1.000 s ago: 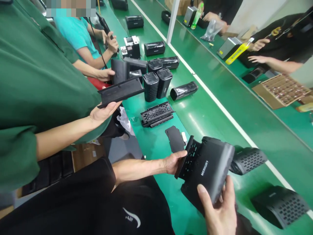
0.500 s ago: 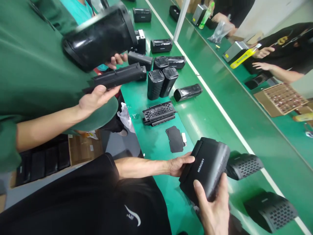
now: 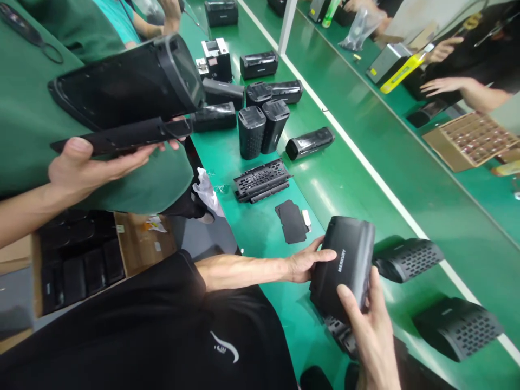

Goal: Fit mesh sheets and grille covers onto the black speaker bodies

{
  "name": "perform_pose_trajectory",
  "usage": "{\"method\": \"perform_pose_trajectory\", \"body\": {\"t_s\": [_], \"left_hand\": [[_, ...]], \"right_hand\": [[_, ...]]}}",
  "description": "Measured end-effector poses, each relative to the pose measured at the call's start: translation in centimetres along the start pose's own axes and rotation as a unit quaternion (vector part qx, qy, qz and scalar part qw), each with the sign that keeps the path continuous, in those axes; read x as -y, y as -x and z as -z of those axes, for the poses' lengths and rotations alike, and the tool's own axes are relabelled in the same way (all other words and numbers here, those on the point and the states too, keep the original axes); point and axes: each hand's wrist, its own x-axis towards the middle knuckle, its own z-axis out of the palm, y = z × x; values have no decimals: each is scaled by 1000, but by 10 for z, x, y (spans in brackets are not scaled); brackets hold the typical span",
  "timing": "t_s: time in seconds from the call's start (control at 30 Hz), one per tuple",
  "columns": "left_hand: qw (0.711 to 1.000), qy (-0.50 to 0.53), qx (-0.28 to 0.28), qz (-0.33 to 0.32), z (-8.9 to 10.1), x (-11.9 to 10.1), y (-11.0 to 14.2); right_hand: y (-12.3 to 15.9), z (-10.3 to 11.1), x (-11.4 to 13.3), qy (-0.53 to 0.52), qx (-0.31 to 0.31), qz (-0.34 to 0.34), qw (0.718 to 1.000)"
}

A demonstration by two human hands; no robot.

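Shifted since a second ago: MERKURY casing (image 3: 355, 244) has had its perforated flank, splayed out toward the left hand (image 3: 303, 264) then, drawn in out of sight; the co-worker in green (image 3: 150, 189) has brought a flat black panel (image 3: 130, 136) back from over the bench to the torso.
Left grip: grasping the casing by its near edge, thumb laid on the front face beside the lettering.
Right grip: right hand (image 3: 371, 319) also grasping it, thumb on the front face at the lower end, fingers around the far side.
Casing: held tilted above the green bench (image 3: 260, 233), between both hands.
Under it: a dark perforated part (image 3: 339, 327), partly hidden.
Beyond the right hand: two casings with honeycomb-like ends (image 3: 410, 260), lying apart, near the white line (image 3: 390, 197).
Past the left hand: a small stack of black sheets (image 3: 290, 222), a small white object (image 3: 306, 218) touching or just beside it.
Further up: a pile of slotted panels (image 3: 263, 180), a glossy casing on its side (image 3: 311, 143), two upright casings (image 3: 263, 129) side by side.
Co-worker: holds a large casing (image 3: 117, 81) just above the panel.
Across the line: a divided carton (image 3: 477, 142), a yellow bottle (image 3: 402, 73).
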Motion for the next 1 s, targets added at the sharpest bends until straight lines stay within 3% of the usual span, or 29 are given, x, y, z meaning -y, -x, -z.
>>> {"method": "perform_pose_trajectory", "body": {"t_s": [0.07,0.17,0.27,0.37,0.53,0.6,0.73,0.8,0.9,1.0], "left_hand": [[1000,-6,-11,-14,-3,-2,-1],[999,-12,-34,-39,-1,-2,-7],[997,-18,-47,-60,4,3,-14],[995,-19,-71,-66,9,11,-19],[993,-98,-69,2,19,9,-15],[988,-148,-42,28,27,-8,-16],[965,-261,1,-40,47,-66,-26],[930,-355,88,-41,54,-89,-25],[849,-476,223,47,64,-95,-5],[816,-524,219,110,76,-79,32]], "right_hand": [[9,-10,-8,-26,-52,44,997],[23,-43,-19,-47,-158,112,980],[24,-74,-26,-78,-253,119,957],[18,-83,-29,-125,-277,113,946],[21,-68,-31,-220,-255,94,937],[27,-57,-37,-236,-231,84,940],[41,-29,-62,-239,-151,23,959],[53,-15,-78,-228,-94,4,969],[75,-3,-97,-232,3,-24,972],[101,-8,-107,-279,55,-75,956]]}}
